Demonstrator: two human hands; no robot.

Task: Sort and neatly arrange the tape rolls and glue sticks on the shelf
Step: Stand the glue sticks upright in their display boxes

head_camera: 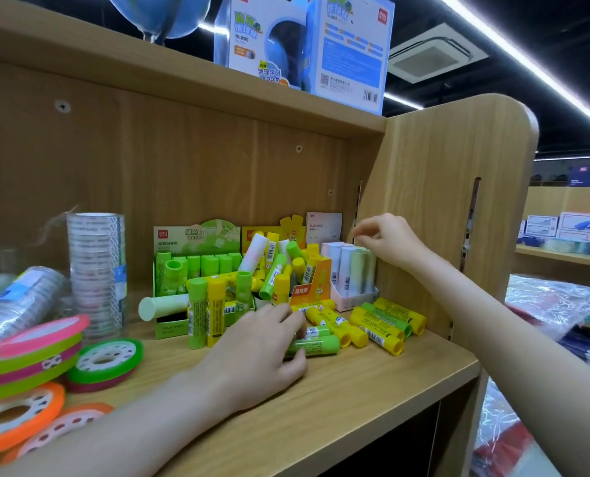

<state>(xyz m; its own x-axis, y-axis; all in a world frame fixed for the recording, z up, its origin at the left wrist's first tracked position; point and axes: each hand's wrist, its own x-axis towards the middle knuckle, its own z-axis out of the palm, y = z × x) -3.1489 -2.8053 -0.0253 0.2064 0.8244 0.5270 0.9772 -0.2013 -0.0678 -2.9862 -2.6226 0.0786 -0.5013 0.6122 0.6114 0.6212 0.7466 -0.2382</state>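
Green glue stick (316, 346): lies flat on the wooden shelf (355, 401), held in the left grip.
Left hand (262, 346): fingers curl over the green glue stick and the thumb is under it, so the grip is clamped on it.
Loose glue sticks (376, 325): yellow and green ones lie in a pile just right of the left grip.
Right hand (386, 241): up above the pink box, finger and thumb tips pinched close; I cannot tell if it holds something.
Pink box (354, 297): right below the right grip, with pale glue sticks standing in it.
Orange box (316, 280): between the two grips, sticks jumbled inside.
Green box (169, 330): left of the left grip, behind two standing sticks.
Tape rolls (104, 363): far left of the left grip, flat and colourful.
Clear tape stack (97, 270): stands behind them.
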